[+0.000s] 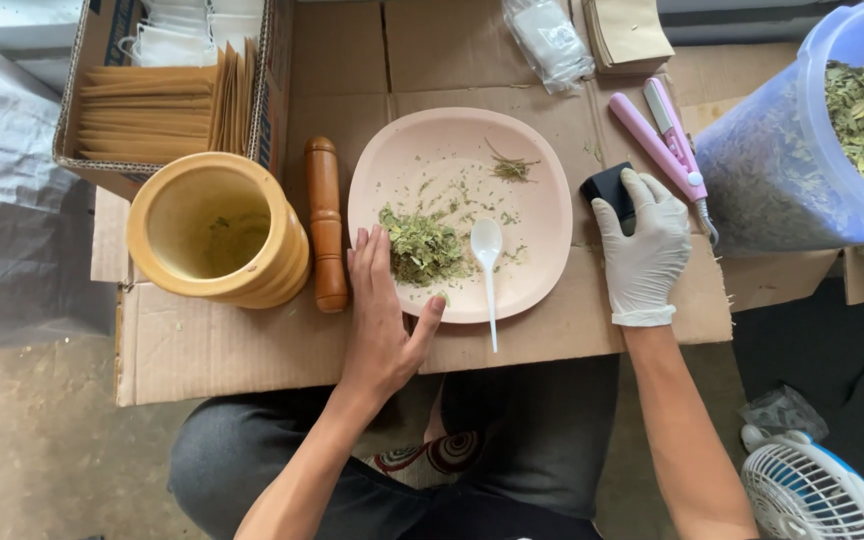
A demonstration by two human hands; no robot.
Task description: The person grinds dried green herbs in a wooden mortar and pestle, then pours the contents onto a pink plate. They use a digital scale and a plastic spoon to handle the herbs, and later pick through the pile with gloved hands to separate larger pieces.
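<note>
At the far left, an open cardboard box (92, 160) holds a row of flat brown paper envelopes (157, 112) standing on edge. Just in front of it sits a round yellow wooden mortar (220, 232), upright, with a little green crumb at its bottom, and beside that a reddish-brown wooden pestle (325, 225) lies flat on the flattened cardboard sheet (242, 345) with its long axis running away from the person. The bare left hand (382, 310) rests palm down, fingers straight and together, thumb spread; it grips nothing, and its fingertips touch the near-left rim of the pale pink rounded-square plate (542, 200). The small heap of dried green crushed leaves (422, 248) lies on the plate just to the right of those fingertips, so the left hand is plainly the nearer one. A white plastic spoon (488, 275) lies next to the heap, bowl on the plate, handle pointing toward the person and overhanging the near rim. Right of the plate, the right hand in a white glove (644, 245) lies loosely curled over a small black box-shaped object (607, 190); whether it grips it or only rests there I cannot tell. Beyond lies a pink slim handheld sealer (660, 135), then a big translucent bluish plastic tub (782, 160) of dried leaves, and a white-and-blue fan (812, 490) on the floor.
</note>
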